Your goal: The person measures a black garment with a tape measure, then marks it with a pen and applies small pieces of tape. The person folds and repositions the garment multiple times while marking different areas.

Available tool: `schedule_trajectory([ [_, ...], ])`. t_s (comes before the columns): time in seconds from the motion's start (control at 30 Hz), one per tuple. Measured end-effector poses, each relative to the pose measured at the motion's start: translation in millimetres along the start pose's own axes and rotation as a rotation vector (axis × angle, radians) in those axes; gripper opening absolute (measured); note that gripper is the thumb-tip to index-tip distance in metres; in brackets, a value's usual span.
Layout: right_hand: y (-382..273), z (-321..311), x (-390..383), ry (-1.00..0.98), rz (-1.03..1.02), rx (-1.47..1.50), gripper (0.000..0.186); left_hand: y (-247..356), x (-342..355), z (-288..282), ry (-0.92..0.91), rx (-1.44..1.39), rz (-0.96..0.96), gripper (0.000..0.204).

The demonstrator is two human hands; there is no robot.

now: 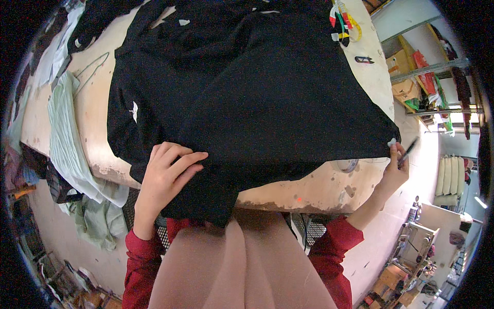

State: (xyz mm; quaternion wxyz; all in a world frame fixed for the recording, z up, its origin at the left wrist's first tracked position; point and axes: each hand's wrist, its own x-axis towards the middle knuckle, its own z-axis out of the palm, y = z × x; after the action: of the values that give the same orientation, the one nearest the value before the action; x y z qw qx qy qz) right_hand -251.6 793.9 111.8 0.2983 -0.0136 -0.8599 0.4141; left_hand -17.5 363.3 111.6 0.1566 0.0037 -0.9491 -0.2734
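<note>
A large black cloth (257,92) with small white tags covers the worktable (278,198), its near part hanging over the front edge. My left hand (170,175) lies on the cloth's front fold at the centre-left, fingers apart and slightly bent. At the cloth's right corner, my right hand (395,170) pinches the fabric by a small whitish piece (392,142); a dark slim tool (411,147) also sticks out from its fingers. Partly under the cloth beside that hand is a round tape roll (345,166).
Pale green pleated fabric (72,134) drapes over the table's left side. A coloured bundle with yellow tape (350,26) and small snips (364,59) lie at the back right. Shelves with bags and boxes (409,77) stand beyond the right edge; cluttered furniture (411,247) stands lower right.
</note>
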Motion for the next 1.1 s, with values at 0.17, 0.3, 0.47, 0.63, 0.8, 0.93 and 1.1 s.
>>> schedule_trajectory([
  [0.17,-26.7,-2.3,-33.0,-0.033,0.205,-0.568,0.049,-3.7,-41.5,-0.4,0.013,0.116,-0.057,0.052],
  [0.3,-57.8,13.4,-77.3,-0.302,-0.036,0.021,0.023,-0.6,-65.3,4.7,0.187,0.004,-0.26,0.051],
  [0.47,-112.1,46.9,-118.1,-0.819,-0.244,-0.024,0.023,2.9,-63.7,15.9,0.18,0.173,-0.282,0.032],
  [0.63,-93.5,46.9,-101.7,-0.779,-0.147,0.049,0.016,-3.4,-49.5,3.0,0.358,-0.058,-0.396,0.008],
  [0.8,-114.6,37.5,-74.1,-0.689,-0.094,0.183,0.011,-9.0,-33.3,0.3,0.467,-0.388,-0.481,0.006],
  [0.93,-127.8,28.6,-62.4,-0.671,-0.03,0.201,0.013,-11.2,-19.2,-6.6,0.41,-0.391,-0.462,0.007],
  [1.1,-123.1,24.1,-58.1,-0.643,-0.03,0.144,0.015,-16.6,-13.8,-12.7,0.336,-0.48,-0.522,0.009],
])
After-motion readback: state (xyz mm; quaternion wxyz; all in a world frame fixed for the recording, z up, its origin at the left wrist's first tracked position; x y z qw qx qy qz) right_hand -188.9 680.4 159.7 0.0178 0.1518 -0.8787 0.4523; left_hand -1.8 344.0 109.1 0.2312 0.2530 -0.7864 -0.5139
